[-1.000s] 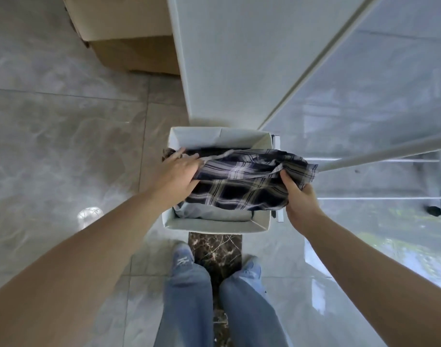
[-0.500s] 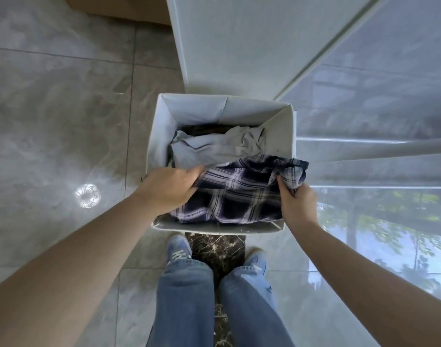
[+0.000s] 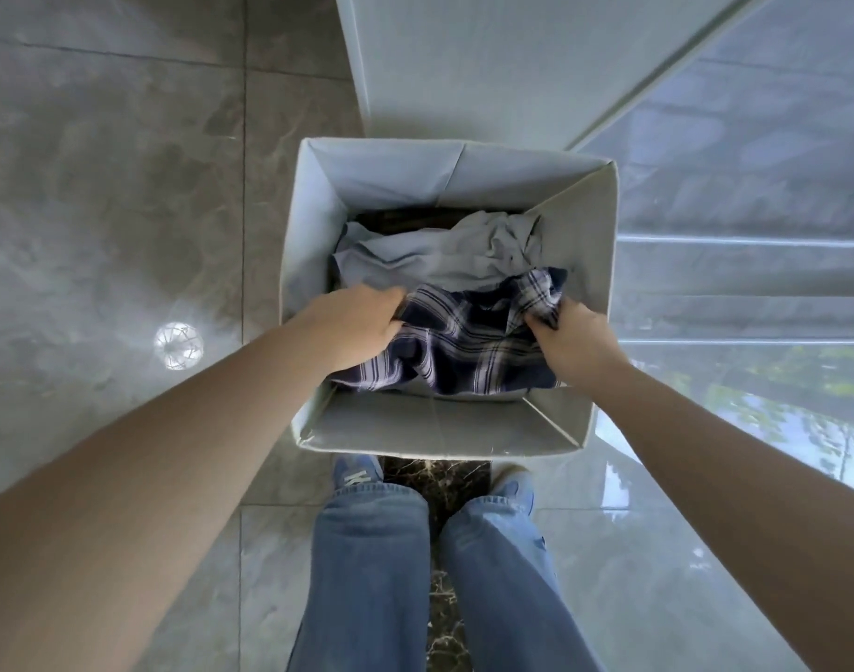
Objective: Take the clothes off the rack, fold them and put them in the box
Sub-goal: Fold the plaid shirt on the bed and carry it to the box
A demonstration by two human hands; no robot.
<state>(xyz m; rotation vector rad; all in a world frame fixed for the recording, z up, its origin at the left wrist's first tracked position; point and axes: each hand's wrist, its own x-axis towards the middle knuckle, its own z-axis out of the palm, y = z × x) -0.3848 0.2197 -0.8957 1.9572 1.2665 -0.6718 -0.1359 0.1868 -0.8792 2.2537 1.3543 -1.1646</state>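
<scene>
A folded navy-and-white plaid shirt [image 3: 468, 341] lies inside the grey fabric box [image 3: 430, 429], in its near half. My left hand [image 3: 362, 322] grips the shirt's left edge and my right hand [image 3: 570, 337] grips its right edge, both down inside the box. Behind the shirt a crumpled pale grey garment [image 3: 430, 257] fills the far half of the box. The rack is out of view.
The box stands on a glossy grey tiled floor [image 3: 105, 211], just ahead of my feet in blue shoes [image 3: 355, 472]. A white wall corner [image 3: 464, 65] rises behind it. A glass pane with blinds [image 3: 755, 235] runs along the right.
The plaid shirt has gone from above the box's rim down into it, with both hands following. The view has drawn closer to the box.
</scene>
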